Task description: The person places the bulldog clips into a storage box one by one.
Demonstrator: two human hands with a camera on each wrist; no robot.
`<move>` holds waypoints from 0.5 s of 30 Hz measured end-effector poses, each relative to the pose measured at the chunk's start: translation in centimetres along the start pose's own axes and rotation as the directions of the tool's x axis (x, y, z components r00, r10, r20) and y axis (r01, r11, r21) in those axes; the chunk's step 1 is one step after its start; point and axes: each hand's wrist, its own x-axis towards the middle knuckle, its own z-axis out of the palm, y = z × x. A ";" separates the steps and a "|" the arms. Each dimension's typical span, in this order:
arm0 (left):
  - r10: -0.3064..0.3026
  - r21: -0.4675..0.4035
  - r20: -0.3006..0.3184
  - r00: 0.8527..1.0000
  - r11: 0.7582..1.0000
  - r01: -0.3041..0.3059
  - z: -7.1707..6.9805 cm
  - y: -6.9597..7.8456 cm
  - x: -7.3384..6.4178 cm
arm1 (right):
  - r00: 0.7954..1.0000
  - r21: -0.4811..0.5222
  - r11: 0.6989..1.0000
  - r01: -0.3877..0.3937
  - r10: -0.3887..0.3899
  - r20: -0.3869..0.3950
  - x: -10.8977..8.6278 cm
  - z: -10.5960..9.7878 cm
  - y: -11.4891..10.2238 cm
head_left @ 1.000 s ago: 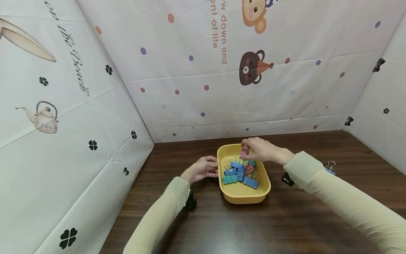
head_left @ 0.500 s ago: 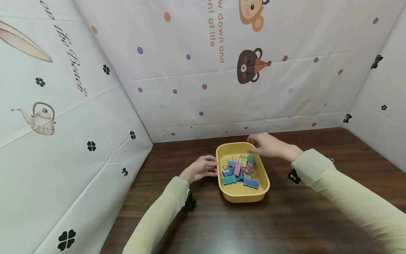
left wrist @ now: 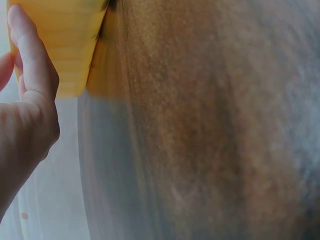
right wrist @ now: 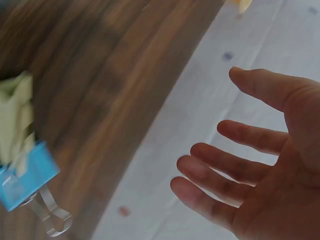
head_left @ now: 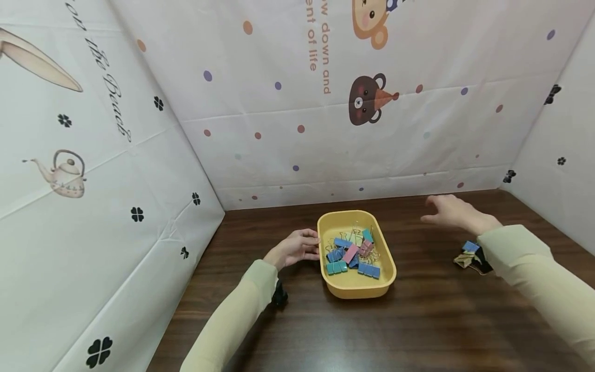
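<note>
My left hand (head_left: 296, 248) rests its extended fingers against the left wall of a yellow plastic tray (head_left: 355, 292); the left wrist view has the same hand (left wrist: 31, 95) along the tray's side (left wrist: 65, 55). Inside lie several binder clips, among them a pink binder clip (head_left: 350, 253), a teal one (head_left: 337, 267) and a blue one (head_left: 369, 270). To the right of the tray, my right hand (head_left: 453, 212) hangs over the table with nothing in it. Its fingers are spread and slightly bent in the right wrist view (right wrist: 280, 160).
Near my right wrist, a blue binder clip (right wrist: 30, 172) lies beside pale yellow pieces (right wrist: 15, 120) on the dark wooden table (head_left: 297, 330); the sleeve partly hides them in the head view. A printed white cloth wall (head_left: 260, 155) rises behind the table.
My right hand has let go of the pink binder clip, which now lies among the others in the tray, and has moved right, away from it. The left hand has stayed put.
</note>
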 end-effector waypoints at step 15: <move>-0.006 0.004 0.008 1.000 1.000 0.006 0.0 -0.2 -0.1 | 0.970 -0.049 0.975 -0.218 0.222 0.101 -2.8 0.7 7.0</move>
